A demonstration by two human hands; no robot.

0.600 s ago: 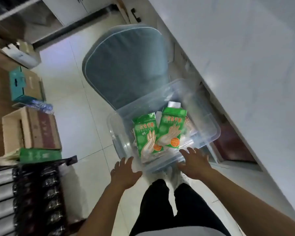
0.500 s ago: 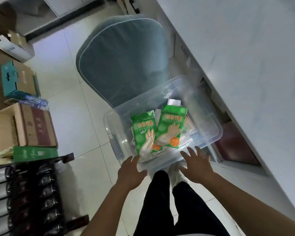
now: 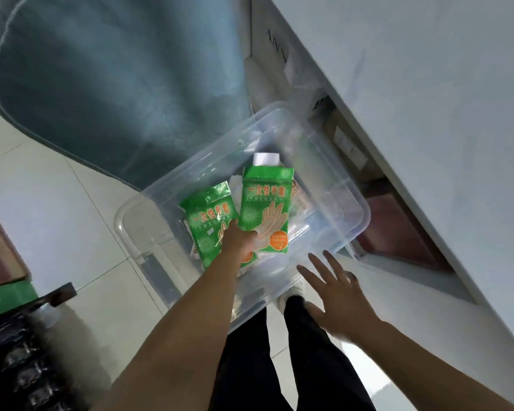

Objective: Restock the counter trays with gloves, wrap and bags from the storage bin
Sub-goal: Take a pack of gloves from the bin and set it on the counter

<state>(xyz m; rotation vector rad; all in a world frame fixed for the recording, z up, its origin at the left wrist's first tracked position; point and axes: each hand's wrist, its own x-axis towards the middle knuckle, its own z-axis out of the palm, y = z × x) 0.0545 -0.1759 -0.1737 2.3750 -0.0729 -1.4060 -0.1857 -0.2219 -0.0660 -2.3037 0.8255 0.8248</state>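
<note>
- Fingers of the left hand reach down into the storage bin and lie on the two green glove packs where these meet; they are hidden beneath the hand, so whether they have pinched a pack or only touch it cannot be told.
- Fingers of the right hand are spread and straight, holding nothing, above the bin's near rim.
- The clear plastic bin stands on the floor between a grey-blue cushion and the white counter, with the person's feet just beside its near wall.
- The left glove pack lies tilted, with the right glove pack touching it and partly over its edge; a white card sticks out behind the right one.
- Handling, as a judgement: both are thin film sleeves of folded disposable gloves, so light, soft and floppy. The glossy film looks slippery, so a pinch across a short edge, thumb on top and fingers underneath, should serve better than a press on the flat face. Nothing here seems fragile.
- Other clear wrapped goods lie beneath the packs, perhaps bags or wrap; too blurred to name.
- Writing: each pack carries orange characters reading 一次性手套, disposable gloves, over a drawing of a hand. The small print below and the orange round label on the right pack cannot be read. No brand is legible.
</note>
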